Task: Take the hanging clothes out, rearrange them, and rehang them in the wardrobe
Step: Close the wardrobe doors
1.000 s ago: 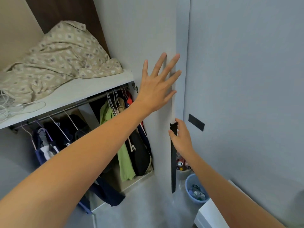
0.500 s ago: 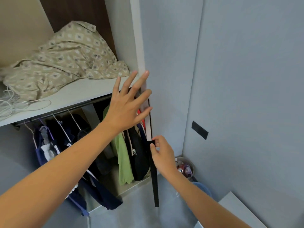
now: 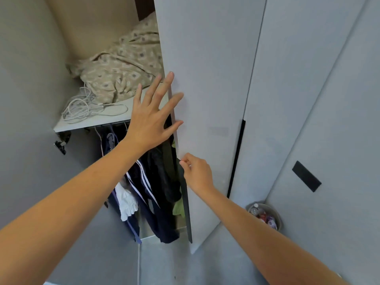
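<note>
Head view: the grey wardrobe door (image 3: 207, 99) fills the middle, standing partly across the opening, its free edge running down from top centre to a black handle strip (image 3: 186, 202) low on that edge. Left of that edge the wardrobe stays uncovered as a tall gap, wider at the shelf than at the floor. Next door to the right, a closed panel (image 3: 287, 99) carries its own black handle strip (image 3: 236, 159).

A patterned beige cloth (image 3: 121, 66) lies heaped on the shelf (image 3: 82, 125), reaching the door edge; a coil of white cable (image 3: 82, 108) sits at the shelf's front left corner.

Under the shelf's front edge the hanging clothes (image 3: 152, 192) fill the gap: dark navy garments with white stripes, a white piece low on the left, a sliver of green beside the door edge.

Left hand (image 3: 152, 118) is spread flat, fingers fanned, fingertips over the door's free edge. Right hand (image 3: 197, 173) pinches the top of the handle strip between thumb and curled fingers.

A round bin (image 3: 277, 214) with bottles stands on the floor in the corner at right.
</note>
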`<state>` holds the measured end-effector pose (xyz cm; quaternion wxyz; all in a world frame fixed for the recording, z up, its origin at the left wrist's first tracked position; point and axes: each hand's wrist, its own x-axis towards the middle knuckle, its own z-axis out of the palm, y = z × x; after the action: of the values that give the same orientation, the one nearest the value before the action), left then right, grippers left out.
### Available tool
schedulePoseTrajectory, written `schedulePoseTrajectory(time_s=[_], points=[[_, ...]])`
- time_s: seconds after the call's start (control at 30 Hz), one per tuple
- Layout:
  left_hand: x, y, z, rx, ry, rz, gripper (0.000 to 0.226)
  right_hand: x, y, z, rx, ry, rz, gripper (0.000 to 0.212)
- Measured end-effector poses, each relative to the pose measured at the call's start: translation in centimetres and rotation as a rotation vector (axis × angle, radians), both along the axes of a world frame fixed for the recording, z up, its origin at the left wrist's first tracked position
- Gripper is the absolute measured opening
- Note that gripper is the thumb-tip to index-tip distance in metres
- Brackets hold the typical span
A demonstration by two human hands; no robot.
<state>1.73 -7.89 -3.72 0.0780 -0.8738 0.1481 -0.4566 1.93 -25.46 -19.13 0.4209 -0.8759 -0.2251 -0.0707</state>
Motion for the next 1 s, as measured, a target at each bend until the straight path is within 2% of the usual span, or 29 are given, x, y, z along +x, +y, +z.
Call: schedulePoseTrajectory(time_s=[0.23, 0.6, 1.0], points=[[4.8, 6.6, -0.3, 0.001, -0.029, 0.017, 0.074, 4.6, 7.1, 0.8, -0.203, -0.045, -0.005, 0.031], [10.5, 11.9, -0.5, -0.02, 0.05, 0.095, 0.077, 10.8, 13.8, 1.0, -0.239, -0.041, -0.074, 0.031], [11.2, 11.8, -0.9, -0.045, 0.094, 0.166, 0.076, 12.6, 15.5, 0.5, -0.263, -0.043, -0.123, 0.034]])
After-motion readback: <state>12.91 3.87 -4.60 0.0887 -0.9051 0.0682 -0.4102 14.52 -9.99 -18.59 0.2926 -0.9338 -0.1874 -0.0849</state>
